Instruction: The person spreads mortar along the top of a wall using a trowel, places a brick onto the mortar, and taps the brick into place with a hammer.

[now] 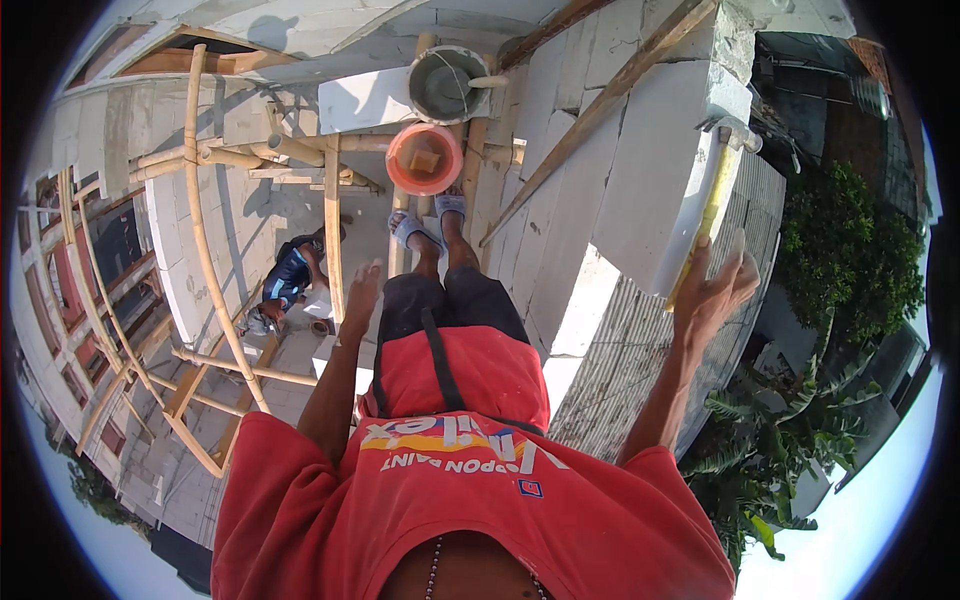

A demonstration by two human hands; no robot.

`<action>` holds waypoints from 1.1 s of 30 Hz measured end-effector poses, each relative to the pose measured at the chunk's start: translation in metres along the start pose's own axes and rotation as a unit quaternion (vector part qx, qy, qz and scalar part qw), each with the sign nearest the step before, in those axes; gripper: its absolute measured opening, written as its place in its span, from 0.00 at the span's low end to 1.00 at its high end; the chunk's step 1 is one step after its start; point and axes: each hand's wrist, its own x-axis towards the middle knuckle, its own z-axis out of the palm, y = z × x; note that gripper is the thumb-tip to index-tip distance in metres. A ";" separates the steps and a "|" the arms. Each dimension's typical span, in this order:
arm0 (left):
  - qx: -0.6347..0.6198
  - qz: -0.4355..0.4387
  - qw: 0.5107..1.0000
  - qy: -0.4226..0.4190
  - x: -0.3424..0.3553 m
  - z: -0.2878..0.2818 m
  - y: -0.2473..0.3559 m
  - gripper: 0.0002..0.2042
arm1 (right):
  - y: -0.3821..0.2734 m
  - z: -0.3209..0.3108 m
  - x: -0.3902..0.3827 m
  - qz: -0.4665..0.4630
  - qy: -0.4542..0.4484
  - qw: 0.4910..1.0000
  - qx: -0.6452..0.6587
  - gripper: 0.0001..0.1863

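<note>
When read from left to right, first one tall bamboo pole (pixel 195 190), set among several more, too overlapped to count surely. Next, well below, one co-worker (pixel 287 275) in a dark blue top, bent over. Then one upright wooden post (pixel 333 230), and just right of it one left grip (pixel 362 298), wide and bare, fingers extended. Toward the upper middle, a pair: one orange bucket (pixel 430 186) with one tan piece (pixel 425 160) inside, and just beyond it one grey bucket (pixel 425 80) with one thin handle. Close below, two sandals (pixel 405 228), grey-blue, one on each foot. Farther right, one long timber (pixel 600 110), slanting across one pale block wall (pixel 640 200). Along the top of that wall, one hammer (pixel 716 190), metal head pointing away from the body, yellow handle toward it. By the near end of the handle, one right grip (pixel 715 280), loosely wide, fingers spread; cannot tell whether touching or just above. Past the wall, one corrugated roof (pixel 745 235), and at far right one leafy tree (pixel 850 245).
</note>
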 end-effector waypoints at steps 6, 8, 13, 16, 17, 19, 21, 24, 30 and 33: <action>-0.088 0.086 0.991 0.058 0.129 0.002 0.091 0.30 | -0.108 -0.034 -0.094 -0.066 -0.169 0.938 0.296 0.20; -0.228 0.006 0.970 0.083 0.187 0.010 0.152 0.49 | -0.132 -0.007 -0.140 -0.050 -0.370 0.837 0.401 0.24; -0.188 -0.057 0.960 0.200 0.320 0.040 0.229 0.67 | -0.113 0.024 -0.213 0.049 -0.521 0.772 0.362 0.23; -0.173 -0.196 0.946 0.190 0.387 0.056 0.227 0.66 | -0.102 0.039 -0.222 0.112 -0.522 0.778 0.331 0.22; -0.209 -0.166 0.936 0.228 0.398 0.062 0.215 0.64 | -0.097 0.041 -0.229 0.142 -0.526 0.774 0.322 0.21; -0.238 -0.143 0.923 0.267 0.429 0.068 0.180 0.62 | -0.092 0.047 -0.243 0.166 -0.517 0.779 0.313 0.22; -0.195 0.010 0.874 0.444 0.459 0.096 0.135 0.51 | -0.091 0.053 -0.249 0.178 -0.534 0.770 0.300 0.21; -0.271 -0.136 0.889 0.344 0.467 0.109 0.080 0.35 | -0.097 0.056 -0.253 0.206 -0.551 0.757 0.284 0.21; -0.713 -0.122 0.681 0.110 0.473 0.084 0.066 0.19 | -0.096 0.061 -0.258 0.227 -0.562 0.751 0.262 0.21; -0.701 -0.203 0.681 0.058 0.478 0.066 0.072 0.15 | -0.098 0.062 -0.257 0.216 -0.562 0.753 0.265 0.21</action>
